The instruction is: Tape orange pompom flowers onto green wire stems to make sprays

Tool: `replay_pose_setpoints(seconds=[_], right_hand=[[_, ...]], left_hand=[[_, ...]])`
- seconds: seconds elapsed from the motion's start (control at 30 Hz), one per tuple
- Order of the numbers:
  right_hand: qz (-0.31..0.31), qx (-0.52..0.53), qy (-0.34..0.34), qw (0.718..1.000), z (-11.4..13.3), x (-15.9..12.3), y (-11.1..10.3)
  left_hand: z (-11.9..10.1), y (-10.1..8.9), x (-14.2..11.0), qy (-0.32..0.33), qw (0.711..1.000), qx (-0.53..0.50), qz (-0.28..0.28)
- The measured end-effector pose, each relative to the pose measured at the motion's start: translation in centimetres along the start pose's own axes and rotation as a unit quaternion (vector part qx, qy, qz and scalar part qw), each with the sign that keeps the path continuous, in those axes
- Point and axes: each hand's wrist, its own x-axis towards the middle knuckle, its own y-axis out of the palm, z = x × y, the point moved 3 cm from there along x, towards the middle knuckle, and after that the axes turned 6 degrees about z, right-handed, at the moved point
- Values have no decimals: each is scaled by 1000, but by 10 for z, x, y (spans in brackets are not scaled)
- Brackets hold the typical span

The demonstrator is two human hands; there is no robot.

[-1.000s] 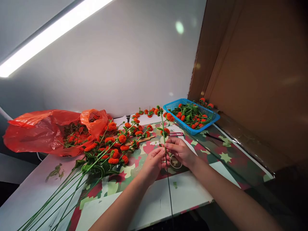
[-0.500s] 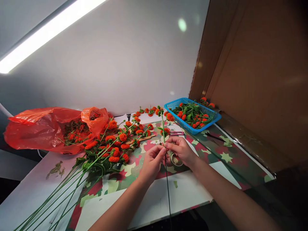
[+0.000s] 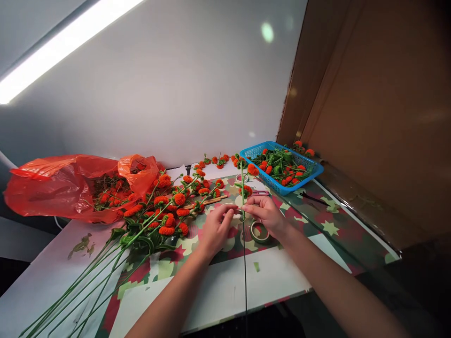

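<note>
Upright in front of me stands a stem of orange fuzzy craft flowers (image 3: pixel 243 180), its green upper part running down into a thin dark wire. My right hand (image 3: pixel 267 215) pinches this stem below the lowest flower, thumb against fingers. Just left of the stem is my left hand (image 3: pixel 217 228), fingers curled and thumb close to the forefinger; whatever may be between those fingertips is too small to make out. A roll of green tape (image 3: pixel 260 232) lies on the patterned mat under my right hand.
A pile of long-stemmed orange flowers (image 3: pixel 167 220) lies to the left, beside a red plastic bag (image 3: pixel 63 183) of more flowers. Back right stands a blue basket (image 3: pixel 289 190) of flower pieces. Wooden sticks (image 3: pixel 214 200) and pink-handled scissors (image 3: pixel 260 193) lie behind my hands.
My left hand has drawn away from the stem, down and to the left. The right hand still pinches the stem, which has shifted slightly right. More of the tape roll shows.
</note>
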Motion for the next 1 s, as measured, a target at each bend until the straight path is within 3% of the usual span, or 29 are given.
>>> replay_pose_setpoints(seconds=[0.13, 0.27, 0.37, 0.47, 0.57, 0.77, 0.9, 1.0], right_hand=[[-7, -23, 4, 1000, 2, 1, -3], [-7, -48, -4, 999, -1, 3, -6], [-6, -62, -7, 998, -5, 5, -9], [-6, -63, -9, 998, -7, 7, -12], [-5, -69, -8, 998, -7, 7, -13], [-3, -83, -10, 996, -4, 7, -10], [-4, -85, -8, 996, -5, 7, -11], [-4, -91, -7, 996, -4, 6, -10]], left_hand=[[5, 2, 10, 100, 946, 308, 31], [6, 11, 15, 93, 910, 402, 44], [3, 7, 12, 91, 931, 353, 5], [-1, -2, 5, 96, 970, 219, -51], [-3, -6, -2, 42, 994, 67, -75], [-5, 3, -4, -47, 983, -166, -64], [-3, 3, -2, -42, 980, -185, -64], [-5, -3, -3, 1, 993, -89, -81]])
